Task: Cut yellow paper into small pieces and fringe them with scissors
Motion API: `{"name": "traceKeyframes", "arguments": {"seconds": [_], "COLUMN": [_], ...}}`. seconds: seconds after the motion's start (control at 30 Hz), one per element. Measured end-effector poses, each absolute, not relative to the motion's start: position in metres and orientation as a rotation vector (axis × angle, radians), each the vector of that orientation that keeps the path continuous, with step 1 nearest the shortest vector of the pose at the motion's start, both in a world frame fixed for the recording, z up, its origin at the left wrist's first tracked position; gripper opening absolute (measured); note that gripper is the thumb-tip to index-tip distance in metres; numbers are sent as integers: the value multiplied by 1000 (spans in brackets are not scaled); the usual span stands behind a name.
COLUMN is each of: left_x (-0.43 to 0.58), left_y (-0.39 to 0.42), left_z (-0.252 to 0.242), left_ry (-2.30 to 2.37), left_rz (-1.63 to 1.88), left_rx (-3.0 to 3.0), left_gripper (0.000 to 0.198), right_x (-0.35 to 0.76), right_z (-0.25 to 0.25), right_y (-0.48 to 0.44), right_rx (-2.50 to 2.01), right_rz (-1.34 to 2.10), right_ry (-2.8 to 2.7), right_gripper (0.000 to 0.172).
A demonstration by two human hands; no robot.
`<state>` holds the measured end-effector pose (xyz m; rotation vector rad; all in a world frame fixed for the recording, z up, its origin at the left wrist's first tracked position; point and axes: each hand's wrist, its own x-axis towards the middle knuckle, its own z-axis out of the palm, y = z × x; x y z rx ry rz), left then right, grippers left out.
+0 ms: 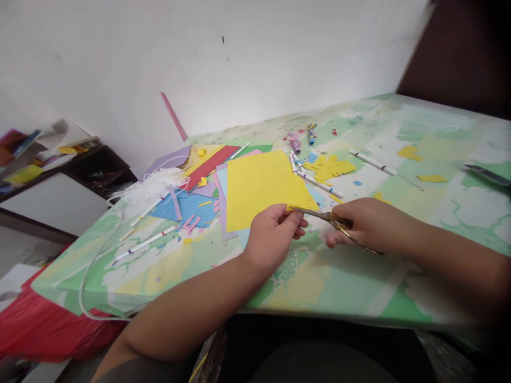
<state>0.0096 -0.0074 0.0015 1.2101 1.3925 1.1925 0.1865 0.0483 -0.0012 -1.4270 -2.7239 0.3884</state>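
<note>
My right hand (357, 221) is wrapped around gold-handled scissors (319, 214), whose blades point left. Their tips meet the pinched fingers of my left hand (275, 229). A bit of yellow paper (293, 207) shows at those fingertips, along the upper side of the blades; whether it is a loose piece or joined to the sheet behind is hard to tell. Just beyond my left hand lies a large yellow sheet (259, 186), on top of purple and light blue sheets. Yellow paper scraps (331, 167) are heaped beyond the scissors.
Markers (373, 161) lie scattered over the patterned tablecloth (343, 290). On the left are white string (154, 186), blue paper (191, 207) and a red strip (211, 167). A dark blade-like object (487, 174) sits at the right. A white wall stands behind.
</note>
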Motion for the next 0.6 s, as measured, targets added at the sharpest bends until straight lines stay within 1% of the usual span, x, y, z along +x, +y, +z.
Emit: {"name": "traceKeyframes", "arguments": {"seconds": [0.27, 0.47, 0.6], "left_x": [11, 11, 7], "left_y": [-6, -7, -6], "left_z": [-1, 1, 3], "left_ry": [1332, 1325, 1321], "left_rz": [1230, 1225, 1287], "left_rx": [1181, 1193, 1153], "left_gripper": [11, 11, 10], "right_x": [189, 196, 205], "right_z": [-2, -2, 1], "right_y": [49, 54, 62], "right_rx": [-1396, -1251, -1111], "right_rz": [417, 560, 749], "right_ry": [-2736, -2787, -2807], "right_gripper": [50, 46, 38]}}
